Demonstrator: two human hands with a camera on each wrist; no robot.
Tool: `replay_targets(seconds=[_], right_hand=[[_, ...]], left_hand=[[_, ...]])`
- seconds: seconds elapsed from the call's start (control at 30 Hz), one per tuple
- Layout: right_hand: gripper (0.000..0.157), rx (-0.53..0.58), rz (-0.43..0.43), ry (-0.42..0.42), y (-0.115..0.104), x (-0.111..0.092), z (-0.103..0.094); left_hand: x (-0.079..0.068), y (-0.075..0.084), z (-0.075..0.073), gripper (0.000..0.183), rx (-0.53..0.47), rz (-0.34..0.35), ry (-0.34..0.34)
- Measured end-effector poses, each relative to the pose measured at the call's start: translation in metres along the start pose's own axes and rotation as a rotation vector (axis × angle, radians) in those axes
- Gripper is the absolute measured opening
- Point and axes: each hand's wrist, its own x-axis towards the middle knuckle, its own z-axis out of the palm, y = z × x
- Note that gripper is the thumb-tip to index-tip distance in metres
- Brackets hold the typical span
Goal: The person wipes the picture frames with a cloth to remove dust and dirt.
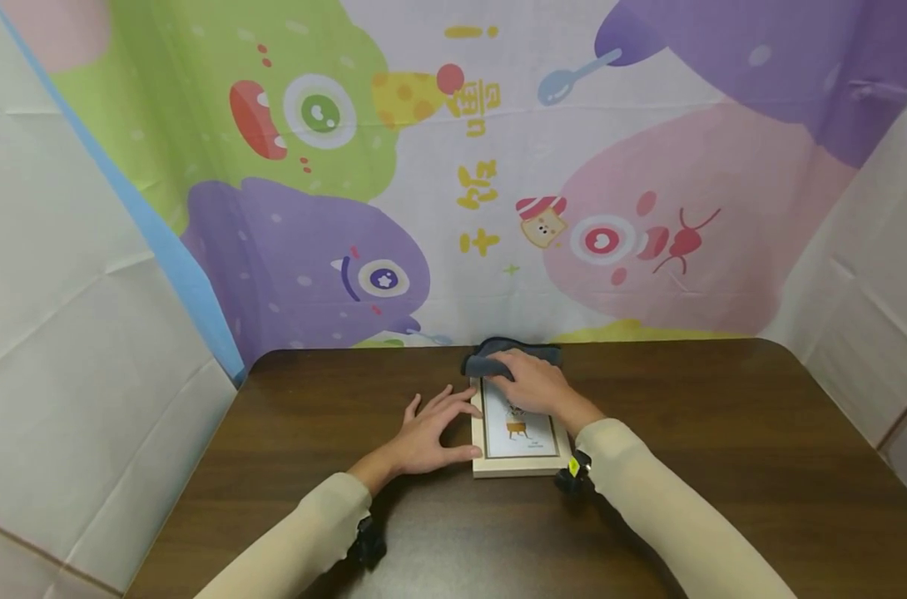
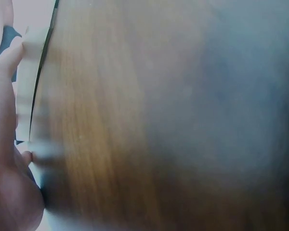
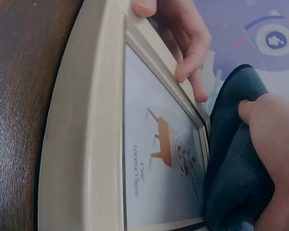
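A light wooden picture frame point(image 1: 515, 467) lies flat on the brown table, holding a white print with an orange-brown drawing and small text. My right hand point(image 1: 534, 384) grips a dark blue-grey cloth point(image 1: 539, 353) at the frame's far end. In the right wrist view, the thumb presses into the bunched cloth point(image 3: 238, 154) over the far part of the print. With fingers spread, my left hand point(image 1: 427, 434) rests along the frame's left side, fingertips and thumb right at its edge. The left wrist view shows that hand point(image 2: 7, 130) beside the frame's pale side.
The dark wood-grain table point(image 1: 334, 391) reaches back to a hanging cloth backdrop point(image 1: 468, 291) with cartoon monsters. Pale sheets point(image 1: 86, 333) hang on both sides. Dark wrist devices point(image 1: 367, 545) sit at both sleeve cuffs.
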Motion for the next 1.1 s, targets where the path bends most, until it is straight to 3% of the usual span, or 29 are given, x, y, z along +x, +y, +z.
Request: replay_targets(seconds=[0.23,0.5,0.8,1.03,1.1], right_hand=[[0.05,-0.141,-0.03,-0.089,-0.014,-0.002,-0.001],[0.048,-0.148,-0.043,-0.107,-0.02,-0.005,-0.009],[0.047,-0.2,0.0,-0.148,-0.047,-0.017,-0.032],[0.046,-0.205,0.003,-0.149,-0.027,-0.005,-0.019],[0.046,-0.21,-0.002,-0.148,-0.031,-0.01,-0.024]], left_hand=[[0.001,0.0,-0.001,0.062,-0.013,-0.041,-0.023],[0.003,-0.012,0.007,0.064,-0.02,-0.029,0.008],[0.0,0.005,-0.002,0.061,-0.005,-0.037,-0.017],[0.001,0.003,-0.002,0.059,0.007,-0.045,-0.031],[0.0,0.007,-0.004,0.058,0.017,-0.047,-0.04]])
